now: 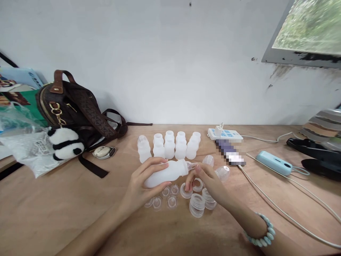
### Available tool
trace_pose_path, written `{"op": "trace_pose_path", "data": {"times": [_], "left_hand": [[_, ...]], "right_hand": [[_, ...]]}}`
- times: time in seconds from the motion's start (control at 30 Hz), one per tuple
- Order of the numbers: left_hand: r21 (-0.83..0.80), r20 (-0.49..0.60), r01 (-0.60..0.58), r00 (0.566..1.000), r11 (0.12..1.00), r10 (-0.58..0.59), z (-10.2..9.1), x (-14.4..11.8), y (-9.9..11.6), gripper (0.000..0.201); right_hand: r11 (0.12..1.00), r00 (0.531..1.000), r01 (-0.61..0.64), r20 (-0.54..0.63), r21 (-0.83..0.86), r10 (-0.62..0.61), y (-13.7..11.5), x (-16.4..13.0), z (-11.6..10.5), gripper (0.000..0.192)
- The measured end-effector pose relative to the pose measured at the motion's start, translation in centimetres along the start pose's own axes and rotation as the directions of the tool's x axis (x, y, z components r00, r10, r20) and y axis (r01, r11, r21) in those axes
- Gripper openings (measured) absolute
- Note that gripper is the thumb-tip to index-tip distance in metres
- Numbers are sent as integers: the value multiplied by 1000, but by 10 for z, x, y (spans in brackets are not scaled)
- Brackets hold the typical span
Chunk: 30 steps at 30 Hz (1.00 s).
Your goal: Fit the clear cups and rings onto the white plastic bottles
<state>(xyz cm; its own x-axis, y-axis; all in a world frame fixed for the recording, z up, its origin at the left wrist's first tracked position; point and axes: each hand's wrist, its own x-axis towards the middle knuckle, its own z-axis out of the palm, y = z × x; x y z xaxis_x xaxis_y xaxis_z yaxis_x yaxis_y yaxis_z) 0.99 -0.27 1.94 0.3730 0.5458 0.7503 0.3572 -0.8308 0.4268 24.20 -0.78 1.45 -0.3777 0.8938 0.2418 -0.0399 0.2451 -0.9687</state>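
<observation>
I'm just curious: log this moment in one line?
left hand: holds white bottle | right hand: at bottle mouth | rings: beneath

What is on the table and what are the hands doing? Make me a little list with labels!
left hand: holds a white plastic bottle sideways
right hand: pinches a clear teat at the bottle's mouth
behind: a row of small white bottles
under the hands: clear plastic rings
far left: a brown bag and a panda plush
</observation>
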Motion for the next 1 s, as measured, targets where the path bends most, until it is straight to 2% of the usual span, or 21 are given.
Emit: {"op": "trace_pose_path", "data": {"times": [0.1,0.17,0.23,0.27,0.33,0.37,0.43,0.53,0.6,0.73,0.83,0.9,1.0], "left_hand": [[-3,-57,44,997,999,-44,-2,4,-1,32],[-20,-61,97,993,995,-98,-3,6,-2,30],[-58,-46,171,984,984,-174,-3,7,-2,28],[-86,-35,209,977,974,-212,-2,7,-2,27],[-151,-9,271,961,951,-275,-1,8,-1,26],[-182,6,291,955,939,-295,-1,8,0,25],[-222,34,309,950,925,-310,-1,8,2,25],[-232,73,280,960,931,-271,-1,9,6,27],[-230,100,265,964,937,-248,-1,9,8,28],[-261,85,282,959,923,-269,-1,9,7,25],[-269,55,318,947,909,-315,-1,9,4,24],[-269,67,326,945,906,-320,-1,9,4,24],[-284,96,309,951,908,-293,0,10,7,24]], "right_hand": [[999,997,46,60,4,-46,-3,-4,0,46],[981,989,148,-7,-125,-150,-5,-7,0,30],[880,931,278,-118,-385,-346,-7,-8,0,15],[798,888,323,-129,-509,-442,-8,-8,0,16],[661,838,387,-54,-642,-543,-8,-7,0,28],[636,838,413,-1,-652,-546,-7,-6,0,33],[649,861,425,61,-632,-505,-5,-4,-2,35],[705,923,308,20,-639,-384,0,-4,-6,24],[736,953,228,-9,-638,-303,2,-5,-9,33],[815,957,271,55,-513,-284,-2,-7,-11,45],[819,946,305,55,-486,-319,-6,-7,-8,63],[814,943,296,19,-500,-331,-6,-7,-6,58],[819,960,245,10,-519,-281,-4,-8,-7,33]]}}
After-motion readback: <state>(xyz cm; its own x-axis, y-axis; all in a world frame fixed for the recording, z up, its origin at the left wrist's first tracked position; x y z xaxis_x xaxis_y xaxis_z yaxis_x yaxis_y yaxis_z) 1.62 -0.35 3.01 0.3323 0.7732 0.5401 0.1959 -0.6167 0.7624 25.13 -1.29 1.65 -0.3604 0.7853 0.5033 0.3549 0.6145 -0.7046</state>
